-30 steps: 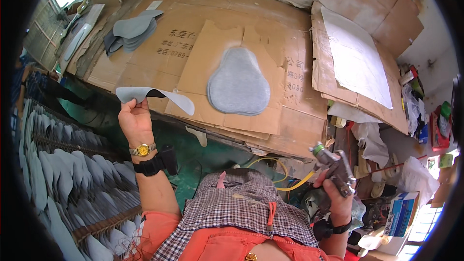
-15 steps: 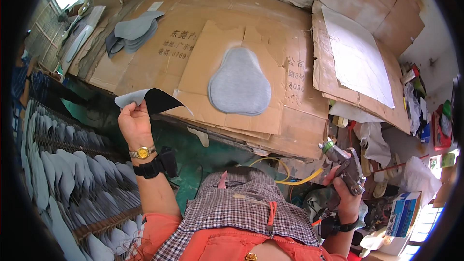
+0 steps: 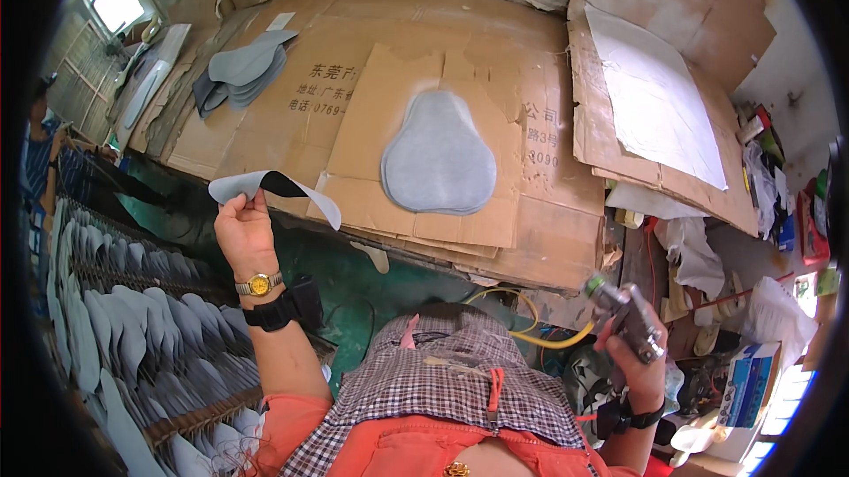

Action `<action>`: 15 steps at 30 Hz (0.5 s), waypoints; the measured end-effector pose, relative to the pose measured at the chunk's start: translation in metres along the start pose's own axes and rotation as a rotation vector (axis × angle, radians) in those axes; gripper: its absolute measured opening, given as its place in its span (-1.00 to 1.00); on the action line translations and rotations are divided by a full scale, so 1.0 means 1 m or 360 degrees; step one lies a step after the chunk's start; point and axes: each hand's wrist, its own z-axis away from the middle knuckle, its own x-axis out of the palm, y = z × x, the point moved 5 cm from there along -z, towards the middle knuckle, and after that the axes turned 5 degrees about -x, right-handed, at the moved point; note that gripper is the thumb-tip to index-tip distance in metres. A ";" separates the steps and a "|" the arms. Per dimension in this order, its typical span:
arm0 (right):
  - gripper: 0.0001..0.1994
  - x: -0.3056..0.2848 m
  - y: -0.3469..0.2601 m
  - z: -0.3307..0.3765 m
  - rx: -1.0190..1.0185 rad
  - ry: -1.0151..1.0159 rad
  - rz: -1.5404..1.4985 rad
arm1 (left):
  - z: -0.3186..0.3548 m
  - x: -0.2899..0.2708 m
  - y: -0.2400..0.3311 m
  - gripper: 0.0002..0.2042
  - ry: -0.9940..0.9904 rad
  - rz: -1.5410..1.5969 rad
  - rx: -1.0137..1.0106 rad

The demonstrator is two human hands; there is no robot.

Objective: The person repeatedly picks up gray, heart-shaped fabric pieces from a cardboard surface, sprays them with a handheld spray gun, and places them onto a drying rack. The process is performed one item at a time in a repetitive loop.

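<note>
Between thumb and fingers, my left hand (image 3: 245,234) pinches the edge of a thin, curved grey fabric piece (image 3: 325,206) with a black side. The piece droops toward the right, just off the front edge of the table. On a cardboard sheet (image 3: 358,145), a neat stack of pear-shaped grey fabric pieces (image 3: 438,159) lies in front of me. My right hand (image 3: 638,371) is wrapped round a metal spray gun (image 3: 632,322), held right of the table's front corner. A yellow hose (image 3: 557,342) runs close by it; where it joins is hidden.
Left of me stands a rack (image 3: 181,419) hung with many grey pieces. More loose grey pieces (image 3: 249,68) lie at the table's far left. At the right, a white sheet (image 3: 654,97) rests on raised cardboard. Another person (image 3: 40,154) is at the left edge.
The fabric piece in my left hand has flexed, so its free end now shows grey where black showed before. The spray gun in my right hand has turned slightly and sits a little lower.
</note>
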 end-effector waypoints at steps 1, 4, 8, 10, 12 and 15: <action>-0.42 0.001 0.003 0.005 0.0027 -0.0064 -0.0007 | -0.001 0.001 -0.001 -0.78 -0.0018 0.0002 -0.0002; -0.41 0.005 0.009 0.009 0.0046 -0.0184 -0.0107 | -0.004 0.002 -0.002 -0.83 -0.0053 0.0002 -0.0002; -0.41 0.001 0.010 0.010 -0.0013 -0.0291 -0.0055 | -0.006 0.006 -0.002 -0.89 -0.0096 0.0005 0.0004; -0.42 -0.008 0.008 0.010 -0.0002 -0.0075 -0.0050 | -0.006 0.009 -0.002 -0.89 -0.0113 0.0021 0.0007; -0.41 -0.019 0.009 0.012 0.0008 -0.0032 -0.0022 | -0.005 0.013 -0.001 -0.90 -0.0100 0.0042 0.0019; -0.39 -0.031 0.016 0.015 0.0055 -0.0164 -0.0004 | -0.001 0.021 -0.001 -0.90 -0.0074 0.0064 0.0015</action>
